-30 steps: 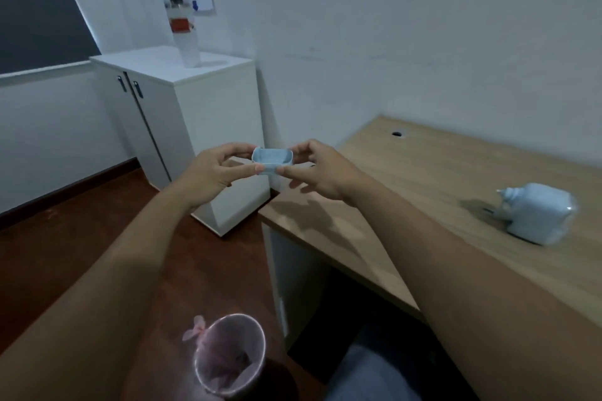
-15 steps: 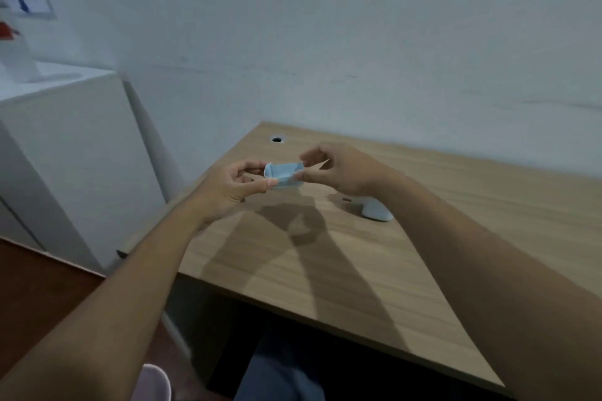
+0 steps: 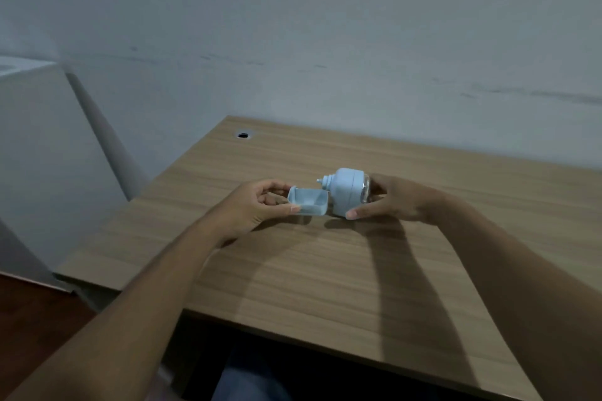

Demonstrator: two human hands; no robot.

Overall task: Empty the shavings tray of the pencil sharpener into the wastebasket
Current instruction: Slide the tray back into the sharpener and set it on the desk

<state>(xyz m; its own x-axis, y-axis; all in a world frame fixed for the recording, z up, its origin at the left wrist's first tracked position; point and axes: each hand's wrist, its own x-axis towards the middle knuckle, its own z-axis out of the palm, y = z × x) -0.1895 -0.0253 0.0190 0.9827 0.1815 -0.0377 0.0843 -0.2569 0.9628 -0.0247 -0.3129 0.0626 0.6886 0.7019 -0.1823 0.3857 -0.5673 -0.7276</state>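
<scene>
The shavings tray (image 3: 308,202) is out of the pencil sharpener (image 3: 347,192) and looks empty: its pale blue inside shows no shavings, so the dumping step appears done, though the wastebasket is out of view and cannot confirm it. What seems left is sliding the tray back into the sharpener's body. The left hand (image 3: 257,205) holds the tray by its left end, thumb under the near rim and fingers (image 3: 277,187) curled over the far rim, closed in a light pinch; the tray sits open side up, just above the wooden surface (image 3: 325,270), its right end just beside the sharpener and perhaps touching it. The right hand (image 3: 391,200) grips the sharpener from the right, thumb along the lower near edge and the other fingers wrapped behind the clear end, partly hidden. The sharpener is tipped, its nozzle-like end pointing left above the tray; whether its base rests on the surface I cannot tell.
</scene>
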